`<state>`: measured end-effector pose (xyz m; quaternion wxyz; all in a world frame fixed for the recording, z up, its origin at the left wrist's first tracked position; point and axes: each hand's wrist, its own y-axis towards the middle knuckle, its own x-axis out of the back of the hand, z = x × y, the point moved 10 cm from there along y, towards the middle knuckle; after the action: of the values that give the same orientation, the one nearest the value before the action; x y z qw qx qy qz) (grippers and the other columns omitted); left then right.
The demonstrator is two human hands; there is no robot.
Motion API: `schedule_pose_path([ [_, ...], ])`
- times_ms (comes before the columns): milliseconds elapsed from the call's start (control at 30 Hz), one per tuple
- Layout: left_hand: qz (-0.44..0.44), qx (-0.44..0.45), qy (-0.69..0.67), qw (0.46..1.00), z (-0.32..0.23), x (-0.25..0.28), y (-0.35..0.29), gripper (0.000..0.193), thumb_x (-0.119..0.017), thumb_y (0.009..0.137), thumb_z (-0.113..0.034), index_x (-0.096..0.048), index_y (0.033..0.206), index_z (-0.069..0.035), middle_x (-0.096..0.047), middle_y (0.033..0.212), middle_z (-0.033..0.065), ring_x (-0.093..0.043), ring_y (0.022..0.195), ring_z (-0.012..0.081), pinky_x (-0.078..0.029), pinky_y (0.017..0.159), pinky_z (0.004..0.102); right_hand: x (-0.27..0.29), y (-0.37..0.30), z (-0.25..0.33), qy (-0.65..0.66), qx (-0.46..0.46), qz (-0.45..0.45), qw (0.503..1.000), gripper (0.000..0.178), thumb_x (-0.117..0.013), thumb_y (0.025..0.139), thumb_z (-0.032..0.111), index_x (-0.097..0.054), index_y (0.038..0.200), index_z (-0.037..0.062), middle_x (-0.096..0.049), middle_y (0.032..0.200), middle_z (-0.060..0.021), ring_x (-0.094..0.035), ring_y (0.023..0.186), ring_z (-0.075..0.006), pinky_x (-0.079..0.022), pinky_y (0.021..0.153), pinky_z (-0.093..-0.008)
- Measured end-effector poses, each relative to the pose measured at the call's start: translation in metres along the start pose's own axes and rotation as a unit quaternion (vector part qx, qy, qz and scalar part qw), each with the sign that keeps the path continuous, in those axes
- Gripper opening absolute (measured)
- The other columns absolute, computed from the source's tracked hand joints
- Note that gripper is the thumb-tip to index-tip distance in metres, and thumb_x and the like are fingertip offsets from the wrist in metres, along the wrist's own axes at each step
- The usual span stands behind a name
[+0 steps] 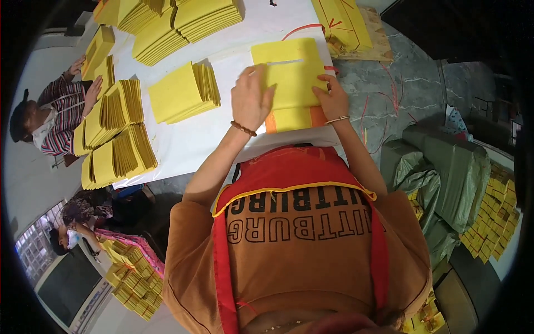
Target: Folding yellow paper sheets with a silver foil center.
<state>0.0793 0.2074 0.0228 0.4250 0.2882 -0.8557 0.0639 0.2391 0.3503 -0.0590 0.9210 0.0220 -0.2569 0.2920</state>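
Observation:
In front of me on the white-covered table lies a yellow folded paper stack, with a pale slit near its far end and orange strips showing at its near end. At its left edge is my left hand, slightly blurred, thumb spread from the fingers and lying over the paper. My right hand is at the right edge, its thumb on top and its fingers curled at the side, gripping the paper. What lies under the fingertips is hidden. Left of my left hand stands a loose bundle of folded yellow paper.
More yellow paper stacks fill the far left and left table edge. At left a person in a striped top handles paper; another person is lower left. Red ties lie on the grey floor; green-wrapped bales stand right.

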Motion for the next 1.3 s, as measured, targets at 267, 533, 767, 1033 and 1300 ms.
schedule_pose_path([
  [267, 0.14, -0.242, 0.178, 0.944, -0.043, -0.068, -0.032, 0.062, -0.048, 0.084, -0.049, -0.037, 0.133, -0.012, -0.031, 0.14, 0.0122, -0.026, 0.13, 0.0292, -0.02, 0.106, 0.0444, 0.002, -0.006, 0.009, -0.045, 0.0, 0.011, 0.999, 0.031, -0.065, 0.077, 0.017, -0.057, 0.106, 0.0087, -0.062, 0.095, -0.0089, -0.058, 0.085, -0.0158, -0.044, 0.074, -0.0314],
  [533, 0.116, -0.252, 0.178, 0.944, -0.033, -0.075, -0.039, 0.055, -0.051, 0.084, -0.041, -0.041, 0.127, -0.007, -0.034, 0.137, 0.0138, -0.028, 0.128, 0.0309, -0.023, 0.105, 0.0443, -0.039, -0.052, 0.07, -0.385, 0.314, 0.075, 0.864, 0.048, -0.045, 0.087, 0.037, -0.04, 0.131, 0.0204, -0.032, 0.14, -0.0022, -0.03, 0.129, -0.0226, -0.021, 0.097, -0.0597],
  [767, 0.052, -0.249, 0.214, 0.943, -0.052, -0.066, -0.036, 0.05, -0.057, 0.079, -0.029, -0.048, 0.116, 0.003, -0.046, 0.121, 0.0226, -0.046, 0.106, 0.0319, -0.039, 0.087, 0.0396, -0.046, -0.043, 0.056, -0.343, 0.276, 0.114, 0.89, 0.05, -0.042, 0.089, 0.034, -0.035, 0.135, 0.0165, -0.028, 0.143, -0.0028, -0.024, 0.133, -0.0238, -0.024, 0.1, -0.0536],
  [1033, 0.089, -0.194, 0.347, 0.913, -0.059, -0.094, -0.024, 0.041, -0.051, 0.078, -0.022, -0.053, 0.109, 0.005, -0.057, 0.094, 0.0209, -0.054, 0.086, 0.0327, -0.046, 0.063, 0.0354, -0.031, -0.015, 0.04, 0.077, 0.17, 0.228, 0.956, 0.045, -0.053, 0.085, 0.012, -0.043, 0.127, 0.0022, -0.045, 0.13, -0.0123, -0.035, 0.127, -0.0269, -0.03, 0.101, -0.0356],
  [1300, 0.29, -0.11, 0.092, 0.946, -0.055, -0.032, 0.001, 0.044, -0.056, 0.079, -0.026, -0.052, 0.119, -0.009, -0.061, 0.098, 0.0145, -0.06, 0.087, 0.0294, -0.048, 0.07, 0.038, 0.027, -0.01, 0.02, 0.291, 0.067, -0.017, 0.954, 0.035, -0.05, 0.089, 0.008, -0.047, 0.122, -0.0015, -0.052, 0.119, -0.0119, -0.05, 0.11, -0.0183, -0.039, 0.092, -0.0297],
])
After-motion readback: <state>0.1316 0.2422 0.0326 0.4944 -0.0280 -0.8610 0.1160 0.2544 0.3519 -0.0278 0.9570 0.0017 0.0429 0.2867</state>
